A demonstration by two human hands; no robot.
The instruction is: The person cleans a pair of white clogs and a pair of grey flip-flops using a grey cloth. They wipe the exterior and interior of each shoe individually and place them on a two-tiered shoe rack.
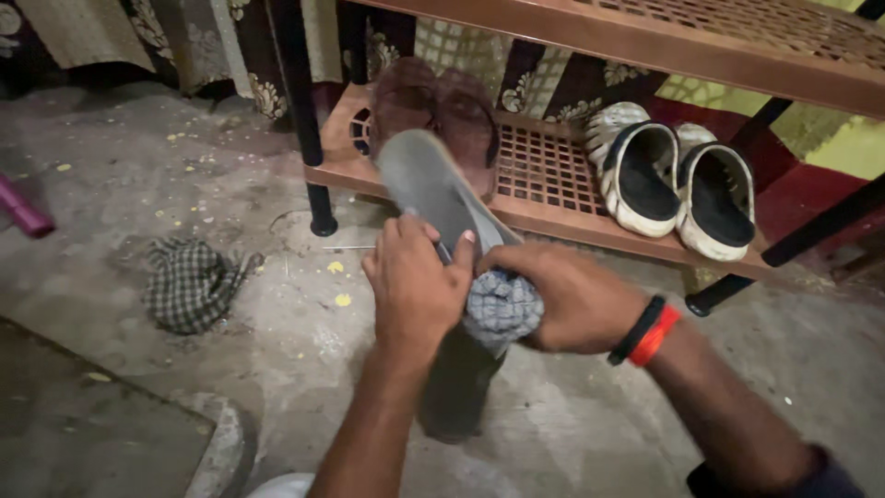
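Left hand (417, 286) grips a grey sandal (433, 189) tilted sole-up, while the right hand (572, 295) clenches a checked cloth (501, 309) against it

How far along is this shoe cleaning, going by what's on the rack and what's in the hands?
Already on the brown rack: a brown pair of sandals and a white pair of clogs; whether they have been wiped I cannot tell. In hand: the left hand grips a grey sandal while the right hand presses a checked cloth against it. A second checked cloth lies on the floor. The grey sandal's partner is not clearly visible.
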